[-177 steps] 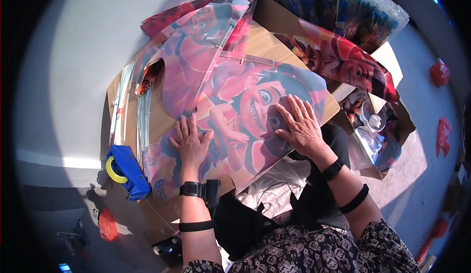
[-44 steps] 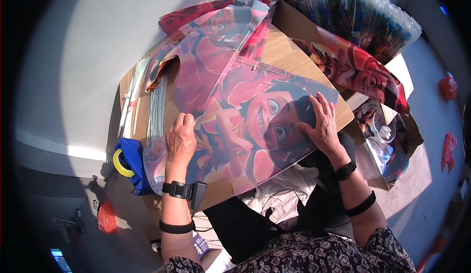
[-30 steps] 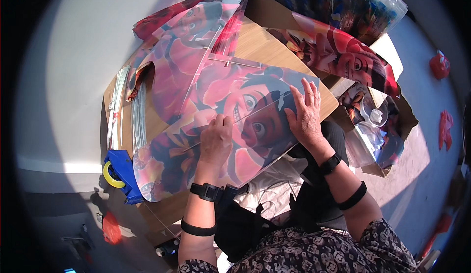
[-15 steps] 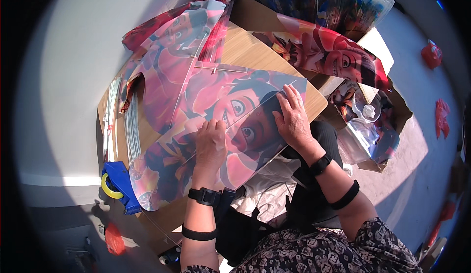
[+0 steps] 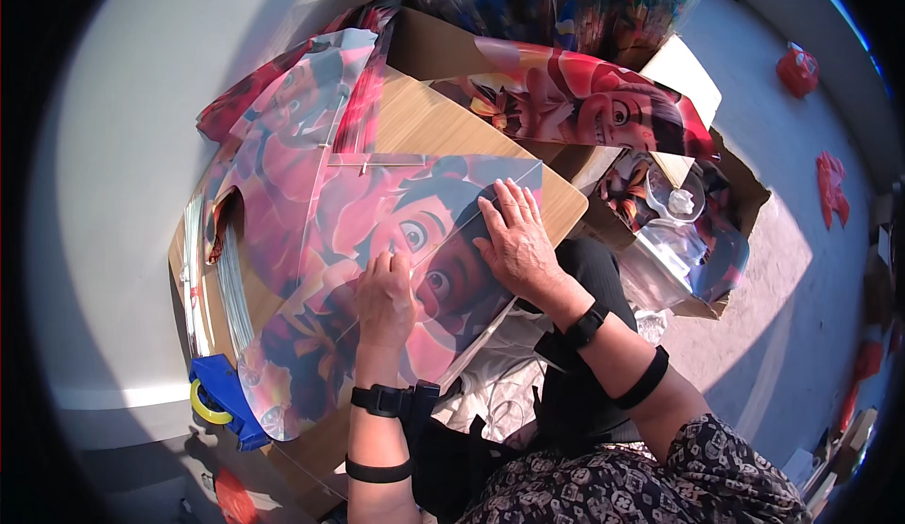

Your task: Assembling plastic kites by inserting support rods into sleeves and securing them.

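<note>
A large printed sheet (image 5: 377,208) with a cartoon face, shaped like a kite, lies flat on the wooden table. A thin rod (image 5: 455,230) runs slantwise across it. My left hand (image 5: 385,302) is closed at the sheet's middle, with its curled fingers on the rod. Farther right, my right hand (image 5: 518,241) lies flat near the sheet's upper right corner, its fingers stretched out over the rod's end. A short crosspiece (image 5: 377,160) sits along the sheet's far edge.
Bundled white rods (image 5: 193,279) and a blue tape dispenser (image 5: 224,397) are at the table's left side. More printed sheets (image 5: 292,100) lie beyond. An open cardboard box (image 5: 745,204) stands on the right, below a red printed sheet (image 5: 584,100). Plastic-wrapped packs (image 5: 566,1) are at the back.
The whole view has shifted, so the table and sheet appear farther left and lower. Both hands keep nearly the same places on the sheet.
</note>
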### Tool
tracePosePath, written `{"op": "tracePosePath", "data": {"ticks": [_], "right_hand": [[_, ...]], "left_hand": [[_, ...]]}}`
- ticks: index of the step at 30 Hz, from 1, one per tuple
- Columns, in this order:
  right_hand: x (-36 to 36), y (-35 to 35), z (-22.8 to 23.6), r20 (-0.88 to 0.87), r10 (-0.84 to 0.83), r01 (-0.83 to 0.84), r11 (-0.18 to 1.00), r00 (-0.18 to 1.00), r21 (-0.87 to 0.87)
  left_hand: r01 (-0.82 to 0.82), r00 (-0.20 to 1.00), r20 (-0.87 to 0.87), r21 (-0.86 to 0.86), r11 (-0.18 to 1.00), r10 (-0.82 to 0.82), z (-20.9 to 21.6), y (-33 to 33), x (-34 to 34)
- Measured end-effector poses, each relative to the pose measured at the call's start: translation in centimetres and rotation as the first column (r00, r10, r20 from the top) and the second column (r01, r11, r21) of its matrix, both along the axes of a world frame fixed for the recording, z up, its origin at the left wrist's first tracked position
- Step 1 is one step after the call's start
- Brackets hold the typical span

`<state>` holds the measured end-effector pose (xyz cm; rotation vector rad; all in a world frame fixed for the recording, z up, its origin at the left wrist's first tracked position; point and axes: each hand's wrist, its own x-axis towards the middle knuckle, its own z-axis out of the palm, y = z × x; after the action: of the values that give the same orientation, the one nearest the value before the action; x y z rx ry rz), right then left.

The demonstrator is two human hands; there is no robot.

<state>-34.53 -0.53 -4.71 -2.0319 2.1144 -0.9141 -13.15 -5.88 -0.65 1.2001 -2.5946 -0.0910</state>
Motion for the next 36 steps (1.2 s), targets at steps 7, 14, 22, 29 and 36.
{"op": "tracePosePath", "data": {"ticks": [7,14,22,29,36], "right_hand": [[0.0,-0.1,0.3,-0.021,0.007,-0.007,1.000,1.000,0.013],[0.3,0.1,0.1,-0.017,-0.045,0.045,0.999,0.999,0.004],[0.6,-0.1,0.4,0.008,-0.020,0.020,0.999,1.000,0.043],[0.2,-0.1,0.1,-0.025,-0.021,0.022,0.999,0.999,0.034],[0.3,-0.1,0.3,-0.020,-0.022,0.023,0.999,1.000,0.029]], "left_hand": [[-0.010,1.000,-0.004,0.015,1.000,0.010,0.1,0.0,-0.1],[-0.006,1.000,0.022,0.024,1.000,0.006,-0.1,-0.2,-0.3],[-0.013,0.999,-0.039,0.026,1.000,0.014,0.2,-0.1,-0.3],[0.000,0.993,-0.117,0.007,1.000,0.001,-1.1,-1.1,-2.6],[-0.023,0.989,-0.147,0.017,1.000,0.026,-1.5,-1.4,-3.9]]}}
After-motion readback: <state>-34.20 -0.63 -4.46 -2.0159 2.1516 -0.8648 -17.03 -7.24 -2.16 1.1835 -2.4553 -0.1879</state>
